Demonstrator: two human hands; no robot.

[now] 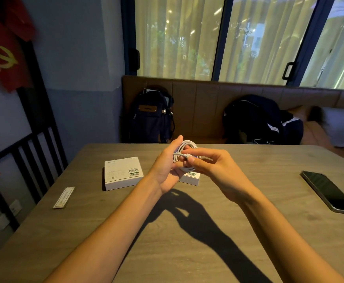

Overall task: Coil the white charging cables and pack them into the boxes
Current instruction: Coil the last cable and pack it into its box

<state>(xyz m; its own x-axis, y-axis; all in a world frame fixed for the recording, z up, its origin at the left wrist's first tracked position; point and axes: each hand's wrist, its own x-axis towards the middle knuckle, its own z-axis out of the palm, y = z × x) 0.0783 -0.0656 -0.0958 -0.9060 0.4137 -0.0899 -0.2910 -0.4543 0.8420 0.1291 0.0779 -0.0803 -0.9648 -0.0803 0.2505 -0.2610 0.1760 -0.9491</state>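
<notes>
Above the desk [85,231], the left grip [168,166], a bare hand, holds a coiled white cable [184,147] with its forefinger pointing up. The right grip [214,166] pinches the cable's end against the coil. A white box [122,173] lies just left of them, and a second box [191,177] is partly hidden behind them. A phone [330,192] lies far right and a thin packet [63,198] far left.

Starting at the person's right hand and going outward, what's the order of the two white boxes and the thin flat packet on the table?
1. The partly hidden white box, just beneath the right hand, which pinches the white charging cable.
2. The fully visible white box, further left.
3. The thin flat packet, far left near the edge of the table.
</notes>
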